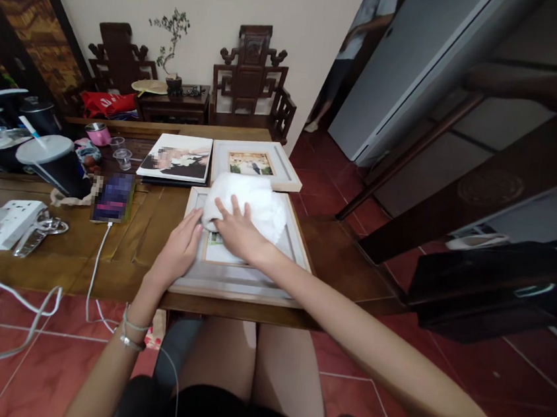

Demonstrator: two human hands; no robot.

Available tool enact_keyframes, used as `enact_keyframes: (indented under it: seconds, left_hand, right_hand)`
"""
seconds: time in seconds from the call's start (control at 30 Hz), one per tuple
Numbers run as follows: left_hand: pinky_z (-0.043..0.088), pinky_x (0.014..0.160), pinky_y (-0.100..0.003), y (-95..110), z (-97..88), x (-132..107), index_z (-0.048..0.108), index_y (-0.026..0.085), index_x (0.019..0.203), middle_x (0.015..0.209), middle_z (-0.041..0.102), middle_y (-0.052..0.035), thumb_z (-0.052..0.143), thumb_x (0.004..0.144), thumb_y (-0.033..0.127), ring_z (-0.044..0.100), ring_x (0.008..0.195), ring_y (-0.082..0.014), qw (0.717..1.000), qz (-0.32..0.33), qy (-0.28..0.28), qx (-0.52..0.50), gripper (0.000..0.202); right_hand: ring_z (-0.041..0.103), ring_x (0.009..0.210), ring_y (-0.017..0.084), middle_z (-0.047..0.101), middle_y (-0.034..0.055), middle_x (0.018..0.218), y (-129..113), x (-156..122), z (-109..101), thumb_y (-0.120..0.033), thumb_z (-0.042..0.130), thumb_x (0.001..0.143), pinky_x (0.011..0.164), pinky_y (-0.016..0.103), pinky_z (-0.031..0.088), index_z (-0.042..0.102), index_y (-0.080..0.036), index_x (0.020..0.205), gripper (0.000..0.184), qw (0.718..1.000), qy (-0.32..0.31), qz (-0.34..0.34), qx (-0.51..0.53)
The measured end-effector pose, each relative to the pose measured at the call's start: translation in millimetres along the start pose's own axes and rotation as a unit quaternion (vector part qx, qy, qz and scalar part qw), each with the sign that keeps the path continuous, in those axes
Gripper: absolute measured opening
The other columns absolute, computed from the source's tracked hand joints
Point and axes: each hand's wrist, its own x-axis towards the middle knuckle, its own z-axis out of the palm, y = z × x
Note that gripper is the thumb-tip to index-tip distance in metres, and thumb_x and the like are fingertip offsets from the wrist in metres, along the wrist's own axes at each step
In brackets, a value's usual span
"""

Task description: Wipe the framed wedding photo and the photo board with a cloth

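the right hand (239, 231) lies palm down with its fingers spread over a folded white cloth (272, 214), its grip loose rather than clenched, pressing the cloth onto a framed picture (245, 286) at the near edge of the wooden tabletop (143, 241). the left hand (178, 252) rests along that frame's left side, fingers extended, its grip released. just beyond lies a second framed picture (290, 171), with a photo panel (176, 170) beside it on the left.
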Motion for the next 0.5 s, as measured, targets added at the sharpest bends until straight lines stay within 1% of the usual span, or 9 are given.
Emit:
enact_keyframes:
  seconds: [0.03,0.1,0.17,0.23,0.3,0.37,0.43,0.47,0.5]
  left_hand:
    - [0.026,0.117,-0.039,0.9,-0.4,0.2,0.044,0.010,0.139,0.146,0.045,-0.0136,0.029,0.099,0.036,0.038,0.138,-0.0197,1.000,-0.005,0.002,-0.006,0.050]
    - [0.026,0.118,-0.039,2.0,-0.6,0.8,0.045,0.012,0.139,0.146,0.045,-0.0125,0.030,0.098,0.036,0.038,0.138,-0.0196,1.000,-0.017,0.001,-0.012,0.049]
    - [0.025,0.118,-0.038,1.7,0.0,1.3,0.047,0.010,0.137,0.146,0.046,-0.0136,0.030,0.098,0.035,0.038,0.138,-0.0198,1.000,-0.021,-0.002,-0.012,0.049]
    - [0.024,0.118,-0.038,0.1,1.3,1.4,0.051,0.007,0.133,0.145,0.046,-0.0152,0.031,0.098,0.034,0.037,0.139,-0.0205,1.000,-0.015,-0.009,-0.005,0.049]
    - [0.025,0.118,-0.039,-1.7,2.7,1.1,0.056,0.008,0.128,0.146,0.045,-0.0150,0.033,0.097,0.033,0.036,0.139,-0.0218,1.000,-0.005,-0.017,0.008,0.046]
    - [0.026,0.117,-0.042,-3.0,3.6,0.7,0.059,0.010,0.125,0.146,0.045,-0.0136,0.036,0.096,0.031,0.035,0.140,-0.0231,1.000,0.001,-0.023,0.021,0.043]
    - [0.028,0.116,-0.044,-3.3,3.8,0.5,0.060,0.012,0.125,0.146,0.045,-0.0133,0.037,0.096,0.029,0.035,0.140,-0.0240,0.999,0.001,-0.023,0.030,0.041]
    - [0.029,0.116,-0.045,-3.2,3.7,0.6,0.060,0.012,0.125,0.146,0.046,-0.0134,0.037,0.095,0.028,0.036,0.139,-0.0242,0.999,0.001,-0.023,0.033,0.041]
    - [0.029,0.116,-0.046,-3.1,3.5,0.9,0.060,0.012,0.125,0.145,0.046,-0.0136,0.037,0.095,0.027,0.036,0.139,-0.0244,0.999,0.002,-0.023,0.034,0.041]
  right_hand:
    - [0.021,0.138,0.048,0.023,0.0185,0.156,-1.8,-5.7,1.4,0.002,0.046,0.080,0.102,0.071,0.028,0.063,-0.012,0.120,0.046,1.000,-0.016,-0.016,0.011]
    - [0.024,0.137,0.048,0.027,0.0164,0.155,-4.7,-25.7,3.8,0.002,0.051,0.075,0.102,0.069,0.029,0.065,-0.015,0.117,0.048,0.996,-0.049,-0.057,0.043]
    - [0.024,0.138,0.046,0.029,0.0142,0.155,-5.3,-54.1,2.8,0.003,0.052,0.073,0.104,0.067,0.030,0.065,-0.016,0.116,0.049,0.989,-0.079,-0.096,0.080]
    - [0.020,0.141,0.042,0.028,0.0126,0.155,-3.8,-83.8,-5.6,0.004,0.049,0.073,0.107,0.063,0.029,0.064,-0.015,0.118,0.051,0.981,-0.109,-0.117,0.111]
    - [0.020,0.142,0.039,0.029,0.0115,0.155,-2.1,-107.0,-24.0,0.005,0.047,0.072,0.110,0.059,0.029,0.063,-0.015,0.120,0.054,0.972,-0.148,-0.120,0.136]
    - [0.024,0.141,0.036,0.033,0.0114,0.153,-3.9,-118.8,-49.2,0.005,0.045,0.074,0.111,0.054,0.030,0.064,-0.014,0.119,0.053,0.962,-0.199,-0.103,0.156]
    - [0.026,0.140,0.037,0.035,0.0138,0.151,-11.6,-118.9,-71.9,0.005,0.045,0.076,0.111,0.054,0.031,0.065,-0.012,0.117,0.049,0.953,-0.244,-0.080,0.162]
    - [0.026,0.139,0.039,0.035,0.0153,0.151,-17.3,-115.6,-78.8,0.005,0.045,0.077,0.110,0.055,0.031,0.066,-0.011,0.116,0.047,0.951,-0.253,-0.074,0.161]
    - [0.025,0.139,0.040,0.034,0.0165,0.151,-23.6,-111.0,-81.4,0.004,0.046,0.077,0.110,0.057,0.031,0.066,-0.010,0.116,0.046,0.951,-0.252,-0.080,0.161]
